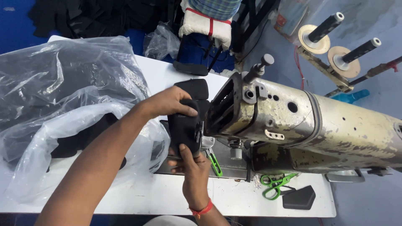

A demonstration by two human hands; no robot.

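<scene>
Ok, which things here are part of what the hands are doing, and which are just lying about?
In use:
- black piece, held by the left hand and right hand
- sewing machine, where the piece sits

Lying about:
- green scissors
- green snips
- plastic bags
- thread spools
- black pad

White flat-topped work table (176, 201), worn cream industrial sewing machine (318, 125) standing on its right half, crumpled clear plastic bags (63, 92) holding black pieces on the left, green-handled scissors (274, 184) near the front edge, flat black fabric piece (299, 197) just beside them.
</scene>
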